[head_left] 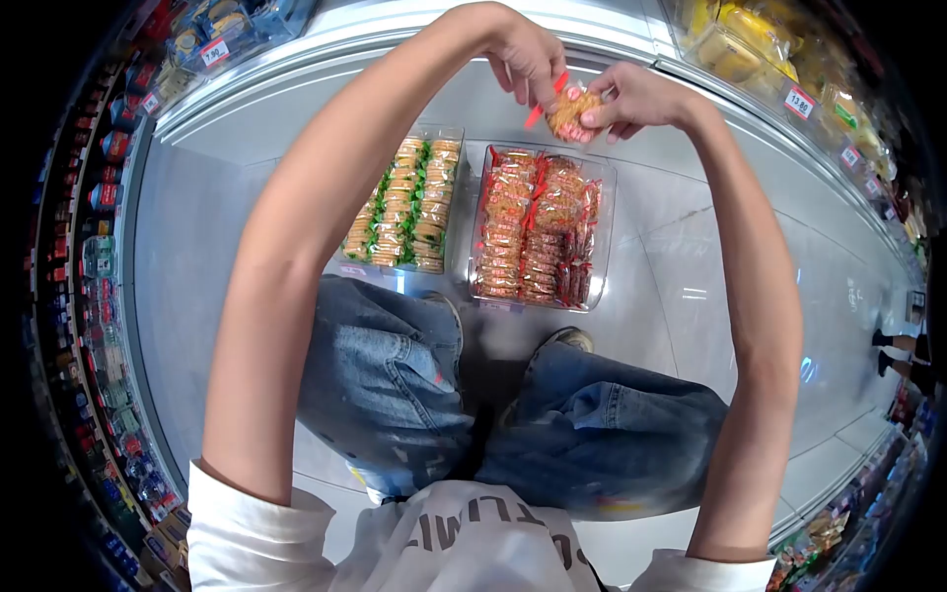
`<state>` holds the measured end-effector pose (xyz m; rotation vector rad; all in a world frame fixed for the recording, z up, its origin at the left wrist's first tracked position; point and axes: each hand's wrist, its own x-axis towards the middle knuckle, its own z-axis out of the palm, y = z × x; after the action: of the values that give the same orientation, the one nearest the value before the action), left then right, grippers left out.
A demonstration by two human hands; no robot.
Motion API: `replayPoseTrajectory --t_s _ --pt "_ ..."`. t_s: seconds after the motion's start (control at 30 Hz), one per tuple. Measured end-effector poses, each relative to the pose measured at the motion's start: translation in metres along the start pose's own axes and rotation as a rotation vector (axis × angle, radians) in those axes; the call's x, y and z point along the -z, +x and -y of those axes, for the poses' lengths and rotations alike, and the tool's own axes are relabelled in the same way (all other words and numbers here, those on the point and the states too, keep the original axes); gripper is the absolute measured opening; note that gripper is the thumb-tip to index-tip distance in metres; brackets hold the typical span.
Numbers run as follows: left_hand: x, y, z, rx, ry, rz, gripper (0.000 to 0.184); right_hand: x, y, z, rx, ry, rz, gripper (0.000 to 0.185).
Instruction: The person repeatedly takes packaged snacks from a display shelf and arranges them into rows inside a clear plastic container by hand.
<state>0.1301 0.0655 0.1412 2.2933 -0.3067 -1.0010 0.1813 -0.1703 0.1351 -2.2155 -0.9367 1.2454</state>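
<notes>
A clear-wrapped round cracker packet (570, 116) with red tips is held up beyond the two boxes. My right hand (641, 99) is closed on its right side, thumb across the front. At the packet's left, my left hand (530, 61) pinches near the red strip, its fingers bent. Below them on the floor stands a clear plastic box (604, 237) filled with rows of similar red-tipped packets. To its left, a second clear box (457, 138) holds rows of pale crackers in wrappers with green ties; my left forearm hides part of it.
My bent knees (385, 365) in jeans are close to the boxes. Shelves with bottles and packs (104, 257) line the left. Yellow packaged goods (755, 35) with price tags fill the upper right. Another person's feet (883, 353) show at far right on the tiled floor (681, 296).
</notes>
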Motion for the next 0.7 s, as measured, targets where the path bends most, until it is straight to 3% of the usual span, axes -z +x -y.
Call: replayPoseTrajectory --t_s 0.1,0.2,0.3,0.33,0.43,0.57,0.7 --pt "-0.033 -0.003 -0.012 0.41 0.062 0.195 0.02 -0.051 0.025 -0.006 -0.051 -0.099 0.17 0.024" --pt "-0.036 -0.004 -0.012 0.39 0.173 0.347 0.027 -0.109 0.057 -0.024 0.067 -0.427 0.228 0.024" --pt "-0.036 -0.004 -0.004 0.385 0.188 0.35 0.027 -0.163 0.059 -0.034 0.249 -0.634 0.062 0.026" --pt "-0.037 -0.003 0.0 0.389 0.199 0.348 0.028 -0.174 0.07 -0.039 0.16 -0.537 0.144 0.028" --pt "-0.038 -0.002 0.01 0.39 0.206 0.34 0.028 -0.209 0.077 -0.053 0.128 -0.494 -0.012 0.028" --pt "-0.032 -0.002 0.022 0.37 0.188 0.32 0.03 -0.222 0.066 -0.047 0.226 -0.712 -0.08 0.019" --pt "-0.006 -0.004 0.038 0.233 0.039 0.248 0.032 -0.204 0.06 -0.019 0.19 -1.0 -0.032 0.027"
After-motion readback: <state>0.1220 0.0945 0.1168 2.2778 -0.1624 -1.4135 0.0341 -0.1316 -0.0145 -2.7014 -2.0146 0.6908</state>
